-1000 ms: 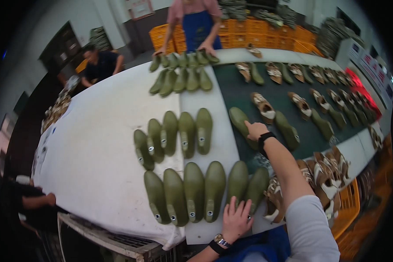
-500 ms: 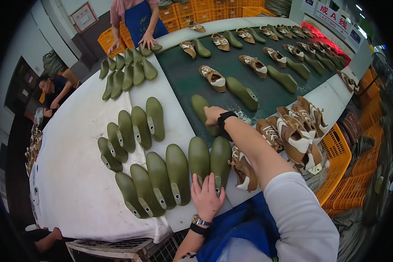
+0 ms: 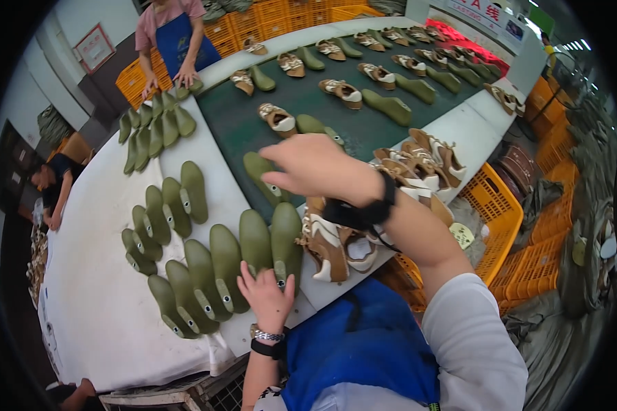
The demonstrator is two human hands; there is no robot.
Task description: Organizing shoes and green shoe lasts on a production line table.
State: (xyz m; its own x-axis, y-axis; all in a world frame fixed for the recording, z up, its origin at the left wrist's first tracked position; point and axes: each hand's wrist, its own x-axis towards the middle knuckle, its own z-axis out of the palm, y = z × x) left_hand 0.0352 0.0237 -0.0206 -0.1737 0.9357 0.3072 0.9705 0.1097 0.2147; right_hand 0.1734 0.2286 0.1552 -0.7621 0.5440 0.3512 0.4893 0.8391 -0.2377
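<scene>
My left hand (image 3: pixel 269 300), fingers spread, rests its fingertips at the heel ends of the two rightmost green shoe lasts (image 3: pixel 256 240) in the near row. Over the near edge of the green belt (image 3: pixel 219 130), my right hand (image 3: pixel 319 168) is raised with thumb and forefinger apart, holding nothing. Just beyond its fingers a single green last (image 3: pixel 259 170) lies on the belt, partly covered by the hand. Brown-and-white shoes (image 3: pixel 325 250) stand bunched under my right wrist and forearm. Farther along the belt, shoes (image 3: pixel 277 120) and lasts (image 3: pixel 387 107) lie side by side in rows.
More lasts (image 3: pixel 192 192) stand in rows on the white-covered table (image 3: pixel 96 274) to the left. A person in a blue apron (image 3: pixel 185 44) handles lasts at the far left corner. Another person (image 3: pixel 58 181) sits at left. Orange crates (image 3: pixel 497 226) stand at right.
My right hand has let go of the last on the belt and drawn back, rising toward the shoes. The left hand stays at the lasts, fingers wider. The whole view has swung right.
</scene>
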